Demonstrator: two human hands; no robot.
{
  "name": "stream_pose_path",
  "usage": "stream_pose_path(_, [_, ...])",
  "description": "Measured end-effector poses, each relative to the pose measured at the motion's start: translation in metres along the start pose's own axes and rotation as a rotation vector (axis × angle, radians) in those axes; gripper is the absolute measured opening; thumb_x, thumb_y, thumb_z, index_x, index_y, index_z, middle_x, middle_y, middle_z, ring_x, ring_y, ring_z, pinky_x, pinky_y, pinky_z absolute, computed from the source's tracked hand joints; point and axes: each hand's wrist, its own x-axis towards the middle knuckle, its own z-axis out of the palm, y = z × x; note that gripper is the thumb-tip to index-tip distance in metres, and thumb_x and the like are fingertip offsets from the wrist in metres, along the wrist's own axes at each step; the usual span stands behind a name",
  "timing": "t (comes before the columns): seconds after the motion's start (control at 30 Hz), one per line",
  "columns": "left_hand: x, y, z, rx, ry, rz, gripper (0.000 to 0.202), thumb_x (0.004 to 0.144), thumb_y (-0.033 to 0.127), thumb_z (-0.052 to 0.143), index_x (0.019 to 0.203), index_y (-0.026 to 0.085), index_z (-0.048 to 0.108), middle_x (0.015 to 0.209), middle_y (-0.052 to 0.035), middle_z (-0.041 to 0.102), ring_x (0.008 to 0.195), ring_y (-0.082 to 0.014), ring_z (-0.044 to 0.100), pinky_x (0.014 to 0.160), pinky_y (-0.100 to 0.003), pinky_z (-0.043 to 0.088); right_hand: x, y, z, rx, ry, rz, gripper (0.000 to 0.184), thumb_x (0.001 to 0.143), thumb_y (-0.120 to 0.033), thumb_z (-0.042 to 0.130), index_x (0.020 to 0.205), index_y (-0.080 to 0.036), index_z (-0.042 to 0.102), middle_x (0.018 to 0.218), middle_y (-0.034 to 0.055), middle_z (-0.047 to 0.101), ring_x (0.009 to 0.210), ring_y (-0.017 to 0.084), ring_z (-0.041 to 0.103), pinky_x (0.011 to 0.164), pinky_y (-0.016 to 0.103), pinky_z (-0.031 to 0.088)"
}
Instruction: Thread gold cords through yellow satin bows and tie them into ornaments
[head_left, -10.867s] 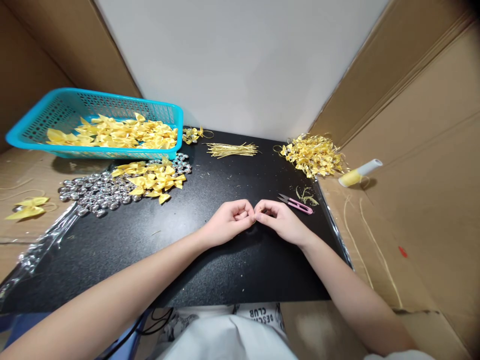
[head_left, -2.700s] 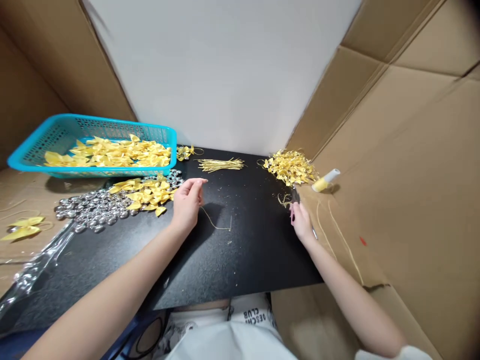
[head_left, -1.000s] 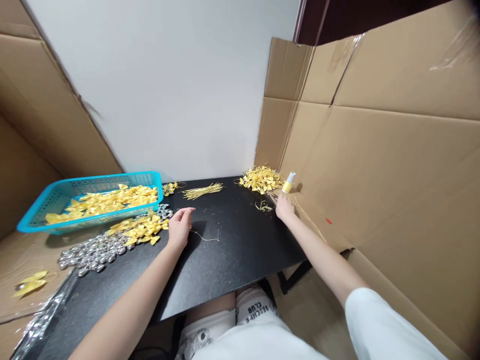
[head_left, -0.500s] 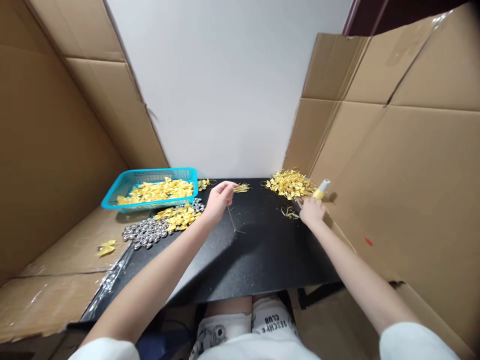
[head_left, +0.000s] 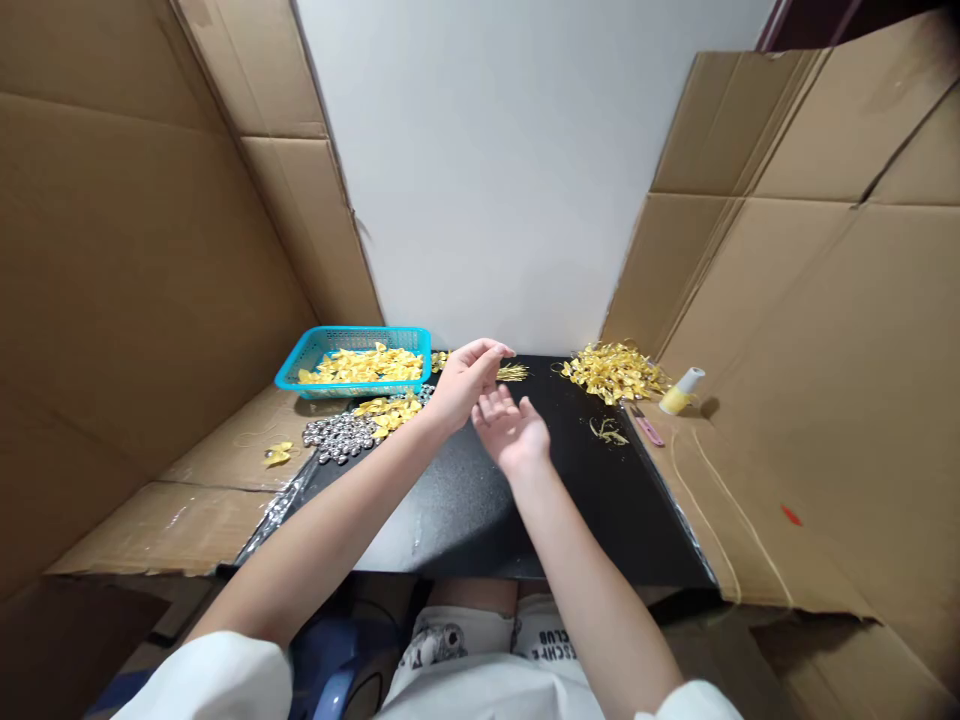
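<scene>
My left hand (head_left: pixel 466 376) is raised over the black table (head_left: pixel 600 510), its fingertips drawn together as in a pinch; what they hold is too fine to see. My right hand (head_left: pixel 507 432) hovers just below and right of it, palm up, fingers spread, holding nothing. Behind my left hand lies a bundle of cut gold threads (head_left: pixel 513 372). To its left are loose yellow ribbon bows (head_left: pixel 390 408) and a heap of silver beads (head_left: pixel 337 436).
A blue basket (head_left: pixel 298 362) of yellow bows stands at the back left. A pile of tied bows (head_left: pixel 615 368), thread scraps (head_left: pixel 607 432), pink snips (head_left: pixel 646 428) and a yellow thread spool (head_left: pixel 681 392) sit at the right. Cardboard walls stand on both sides.
My right hand has left the snips near the spool and come to the middle, open, beside my left hand. My left hand has risen a little. The view has swung left.
</scene>
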Motion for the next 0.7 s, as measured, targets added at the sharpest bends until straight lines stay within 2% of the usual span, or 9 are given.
stream_pose_path(0.07, [-0.009, 0.007, -0.010, -0.001, 0.024, -0.003, 0.028, 0.074, 0.042, 0.071, 0.076, 0.016, 0.063, 0.049, 0.0104, 0.025, 0.044, -0.0043, 0.018, 0.043, -0.017, 0.017, 0.013, -0.018, 0.001, 0.042, 0.031, -0.028, 0.048, 0.100, -0.021, 0.008, 0.070, -0.022, 0.045, 0.062, -0.0027, 0.059, 0.061, 0.011, 0.062, 0.066, 0.028, 0.048])
stream_pose_path(0.13, [-0.021, 0.008, -0.020, -0.007, 0.040, -0.008, 0.026, 0.075, 0.041, 0.071, 0.076, 0.016, 0.062, 0.050, 0.0104, 0.024, 0.045, -0.0046, 0.018, 0.043, -0.017, 0.017, 0.019, -0.028, -0.007, 0.055, 0.049, -0.057, 0.045, 0.100, -0.016, 0.009, 0.066, -0.021, 0.039, 0.047, -0.0072, 0.044, 0.041, 0.009, 0.047, 0.058, 0.024, 0.044])
stream_pose_path(0.2, [-0.036, 0.003, -0.029, -0.023, 0.077, -0.030, 0.026, 0.075, 0.040, 0.071, 0.075, 0.016, 0.062, 0.051, 0.0101, 0.023, 0.045, -0.0047, 0.019, 0.043, -0.016, 0.018, 0.019, -0.032, -0.019, 0.046, 0.054, -0.091, 0.043, 0.100, -0.017, 0.013, 0.064, -0.021, 0.037, 0.041, -0.0102, 0.031, 0.033, 0.008, 0.030, 0.052, 0.022, 0.037])
stream_pose_path(0.27, [-0.051, -0.005, -0.037, -0.022, 0.109, -0.049, 0.027, 0.076, 0.041, 0.071, 0.074, 0.016, 0.063, 0.051, 0.0093, 0.026, 0.046, -0.0047, 0.021, 0.044, -0.017, 0.020, 0.015, -0.032, -0.031, 0.016, 0.053, -0.113, 0.041, 0.100, -0.018, 0.020, 0.064, -0.021, 0.040, 0.040, -0.0112, 0.026, 0.031, 0.007, 0.023, 0.049, 0.022, 0.034])
stream_pose_path(0.33, [-0.065, -0.014, -0.041, -0.037, 0.116, -0.080, 0.029, 0.075, 0.042, 0.072, 0.072, 0.016, 0.062, 0.050, 0.0091, 0.027, 0.045, -0.0046, 0.021, 0.045, -0.017, 0.020, 0.010, -0.032, -0.038, -0.024, 0.050, -0.128, 0.037, 0.098, -0.020, 0.030, 0.065, -0.020, 0.047, 0.041, -0.0105, 0.031, 0.033, 0.007, 0.026, 0.050, 0.023, 0.036])
stream_pose_path(0.4, [-0.078, -0.021, -0.043, -0.081, 0.104, -0.121, 0.028, 0.075, 0.042, 0.073, 0.072, 0.016, 0.062, 0.049, 0.0095, 0.025, 0.045, -0.0046, 0.020, 0.045, -0.017, 0.020, 0.005, -0.035, -0.042, -0.059, 0.044, -0.146, 0.027, 0.093, -0.024, 0.041, 0.072, -0.020, 0.059, 0.048, -0.0073, 0.046, 0.040, 0.007, 0.041, 0.057, 0.024, 0.041])
stream_pose_path(0.5, [-0.097, -0.028, -0.045, -0.135, 0.090, -0.155, 0.028, 0.077, 0.042, 0.072, 0.071, 0.016, 0.062, 0.048, 0.0088, 0.029, 0.044, -0.0051, 0.026, 0.046, -0.018, 0.025, -0.001, -0.042, -0.043, -0.164, -0.003, -0.154, 0.019, 0.086, -0.028, 0.052, 0.087, -0.020, 0.070, 0.073, -0.0005, 0.069, 0.066, 0.011, 0.060, 0.070, 0.026, 0.045])
stream_pose_path(0.6, [-0.115, -0.032, -0.051, -0.135, 0.060, -0.147, 0.028, 0.079, 0.041, 0.071, 0.070, 0.016, 0.061, 0.054, 0.0048, 0.043, 0.054, -0.0088, 0.046, 0.057, -0.021, 0.036, -0.006, -0.049, -0.042, -0.335, -0.097, -0.170, 0.023, 0.082, -0.033, 0.058, 0.094, -0.023, 0.074, 0.089, 0.0002, 0.073, 0.081, 0.013, 0.062, 0.075, 0.026, 0.044])
stream_pose_path(0.7, [-0.133, -0.037, -0.061, -0.102, -0.056, -0.157, 0.026, 0.082, 0.040, 0.068, 0.071, 0.017, 0.061, 0.055, 0.0032, 0.049, 0.061, -0.0138, 0.057, 0.067, -0.028, 0.043, -0.011, -0.054, -0.039, -0.435, -0.177, -0.210, 0.025, 0.079, -0.039, 0.063, 0.097, -0.026, 0.074, 0.094, -0.0003, 0.074, 0.085, 0.013, 0.062, 0.076, 0.026, 0.044])
